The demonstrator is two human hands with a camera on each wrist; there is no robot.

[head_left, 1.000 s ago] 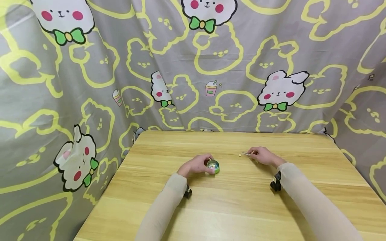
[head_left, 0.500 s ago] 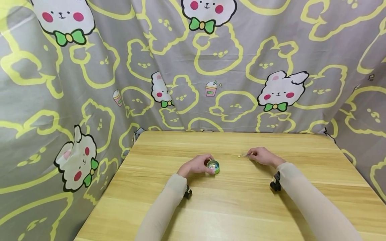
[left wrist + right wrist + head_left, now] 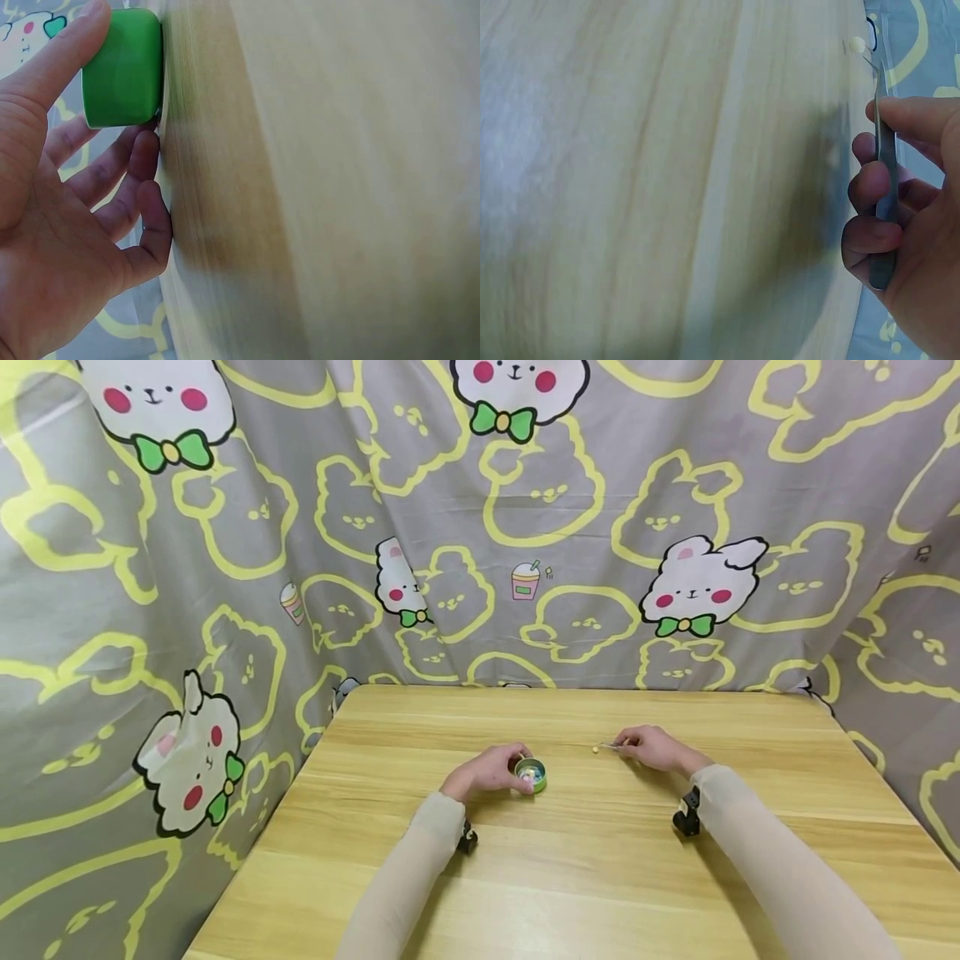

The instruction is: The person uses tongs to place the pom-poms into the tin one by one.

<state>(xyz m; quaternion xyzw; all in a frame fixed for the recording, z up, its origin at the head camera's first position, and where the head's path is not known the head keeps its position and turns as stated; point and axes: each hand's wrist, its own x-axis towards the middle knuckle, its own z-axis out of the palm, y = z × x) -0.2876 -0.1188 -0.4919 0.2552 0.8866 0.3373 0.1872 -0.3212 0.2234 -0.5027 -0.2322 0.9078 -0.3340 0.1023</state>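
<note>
Near the middle of the table, my left hand (image 3: 495,768) holds a small round green tin (image 3: 532,775) between thumb and fingers. Small coloured pieces (image 3: 530,773) lie inside it. From the left wrist view, the green side wall of the tin (image 3: 124,69) shows beneath the thumb, close to the tabletop. Farther right, my right hand (image 3: 651,747) grips metal tweezers (image 3: 885,172) that point leftward in the head view. A small pale yellow bead (image 3: 857,45) is right at the tweezers' tips. Whether the tips pinch the bead or lie beside it I cannot tell.
Light wood tabletop (image 3: 570,877) extends around both hands. Behind and to the sides hangs a grey curtain (image 3: 465,510) with yellow outlines and white cartoon rabbits. A dark wrist camera (image 3: 686,817) sits under the right wrist, another wrist camera (image 3: 468,838) under the left.
The tweezers' tips and the yellow bead have shifted very slightly toward the person since one second ago. The left hand and the tin have stayed in place.
</note>
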